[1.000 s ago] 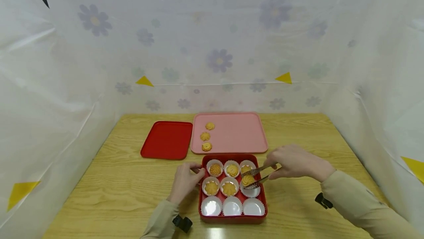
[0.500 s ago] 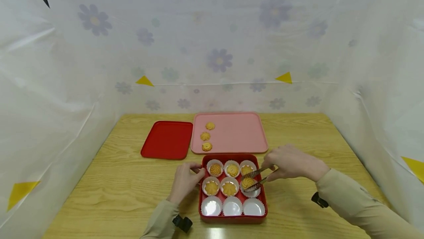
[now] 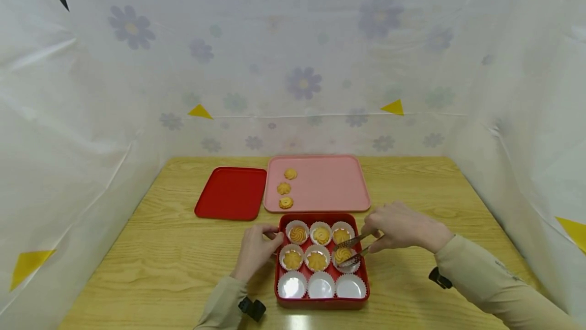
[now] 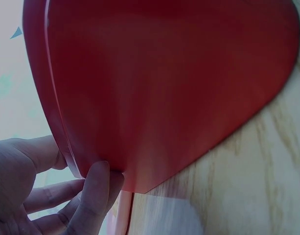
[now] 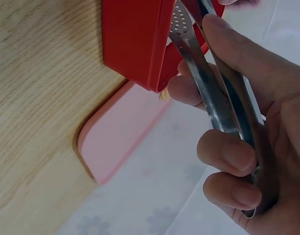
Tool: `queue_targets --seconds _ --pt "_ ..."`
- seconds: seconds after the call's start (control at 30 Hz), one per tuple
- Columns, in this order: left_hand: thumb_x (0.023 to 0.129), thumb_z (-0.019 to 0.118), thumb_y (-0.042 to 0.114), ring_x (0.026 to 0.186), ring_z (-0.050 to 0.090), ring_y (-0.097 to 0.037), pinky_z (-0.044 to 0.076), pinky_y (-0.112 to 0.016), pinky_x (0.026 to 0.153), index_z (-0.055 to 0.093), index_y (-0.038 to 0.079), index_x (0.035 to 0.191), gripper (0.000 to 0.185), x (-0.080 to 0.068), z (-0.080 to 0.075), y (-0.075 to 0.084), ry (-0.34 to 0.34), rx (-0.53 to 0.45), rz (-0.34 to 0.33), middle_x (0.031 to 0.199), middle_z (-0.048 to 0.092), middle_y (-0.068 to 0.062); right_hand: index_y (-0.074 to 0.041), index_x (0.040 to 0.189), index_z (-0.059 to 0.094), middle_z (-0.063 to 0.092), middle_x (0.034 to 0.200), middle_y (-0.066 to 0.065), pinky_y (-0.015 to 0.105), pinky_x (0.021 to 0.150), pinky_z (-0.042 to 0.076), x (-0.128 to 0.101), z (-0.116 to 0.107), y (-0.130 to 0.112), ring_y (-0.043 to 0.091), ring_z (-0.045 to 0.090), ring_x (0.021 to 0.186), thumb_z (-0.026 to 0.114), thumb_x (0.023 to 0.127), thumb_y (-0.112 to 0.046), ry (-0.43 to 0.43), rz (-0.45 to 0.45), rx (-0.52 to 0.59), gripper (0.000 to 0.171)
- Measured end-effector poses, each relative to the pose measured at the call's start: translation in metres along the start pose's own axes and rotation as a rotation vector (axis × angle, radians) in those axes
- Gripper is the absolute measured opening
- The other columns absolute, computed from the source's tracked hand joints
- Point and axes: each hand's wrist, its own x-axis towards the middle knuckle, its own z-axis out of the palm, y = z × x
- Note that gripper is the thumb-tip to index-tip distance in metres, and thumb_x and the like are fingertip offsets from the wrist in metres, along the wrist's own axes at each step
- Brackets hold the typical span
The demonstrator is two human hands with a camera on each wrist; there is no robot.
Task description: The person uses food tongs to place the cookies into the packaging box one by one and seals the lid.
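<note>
A red box (image 3: pixel 322 304) holds white paper cups in rows. Cookies lie in the back row and in the left and middle cups of the second row. At the box's left rim, my left hand (image 3: pixel 256 249) pinches the edge, thumb and fingers on either side of the wall in the left wrist view (image 4: pixel 91 196). My right hand (image 3: pixel 398 227) grips metal tongs (image 5: pixel 203 78) with perforated tips. Those tips stand at either side of a swirled cookie (image 3: pixel 342 255) in the right cup of the second row. The front-row cups (image 3: pixel 321 285) contain nothing.
Behind the box lies a pink tray (image 3: pixel 325 182) with a column of 3 cookies (image 3: pixel 284 188) near its left side. A flat red tray or lid (image 3: pixel 231 193) rests beside it on the left. White patterned sheets surround the wooden table (image 3: pixel 165 259).
The tongs and swirled cookie have shifted slightly down into the right cup of the second row, and the tong tips have spread a little. My left hand stays on the rim.
</note>
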Motion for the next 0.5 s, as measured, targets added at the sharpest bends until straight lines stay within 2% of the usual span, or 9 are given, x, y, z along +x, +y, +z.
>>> queue_targets --seconds 0.27,0.5 --pt "0.084 0.073 0.015 0.072 0.064 -0.015 0.047 -0.022 0.059 0.077 0.001 0.096 0.019 -0.0003 0.0004 -0.0012 0.000 -0.011 0.005 0.079 0.074 -0.009 -0.026 0.094 0.079 0.058 0.069 -0.018 0.019 0.049 0.033 -0.0013 -0.0035 -0.0030 -0.002 0.041 0.057 0.084 0.077 -0.038 -0.001 0.032 0.011 0.022" --pt "0.084 0.073 0.015 0.070 0.063 -0.014 0.048 -0.022 0.058 0.078 0.001 0.096 0.018 -0.0002 0.0013 -0.0026 0.001 -0.016 0.003 0.079 0.074 -0.009 -0.028 0.100 0.078 0.054 0.071 -0.021 0.019 0.053 0.031 -0.0065 -0.0030 0.0008 -0.004 0.041 0.062 0.081 0.079 -0.043 0.038 0.047 0.054 0.026"
